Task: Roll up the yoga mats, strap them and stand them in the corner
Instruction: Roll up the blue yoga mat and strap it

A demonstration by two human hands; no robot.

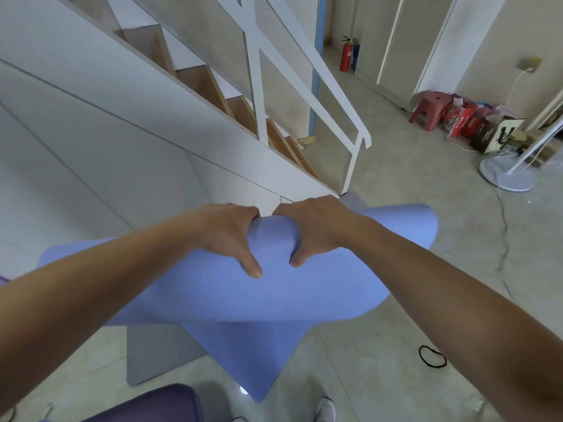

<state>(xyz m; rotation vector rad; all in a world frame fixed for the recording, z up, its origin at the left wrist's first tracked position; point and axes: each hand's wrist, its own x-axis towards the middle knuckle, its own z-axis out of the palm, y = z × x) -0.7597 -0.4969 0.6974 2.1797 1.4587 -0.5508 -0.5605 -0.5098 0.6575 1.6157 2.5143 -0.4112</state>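
Holding the soft blue foam yoga mat (213,287) up off the floor, I have both hands on the middle of it. My left hand (225,236) and my right hand (316,229) sit side by side, very close but not touching. The fingers (243,214) of both hands are curled over the far side of the roll and the thumbs press on the near side, so both hands grip the mat tight.

The mat is rolled into a loose, fat tube that runs across in front of me from left to right. One loose end hangs down from the tube, and its corner points at the pale tiled floor (380,376) near my white shoe (325,409).

A flat grey mat (158,354) lies on the floor under the blue one. A purple rolled mat (158,403) is low down by my feet. A thin black stretchy loop (432,356) lies on the floor to my right, well away from the mats.

A white staircase with wooden steps (213,86) and a white handrail (304,62) stands in front of me. Far off I see a red fire extinguisher (345,56) by the wall. To the right there is a small red plastic stool (429,109), some bags and boxes beside it, and the round white base of a fan (507,175).
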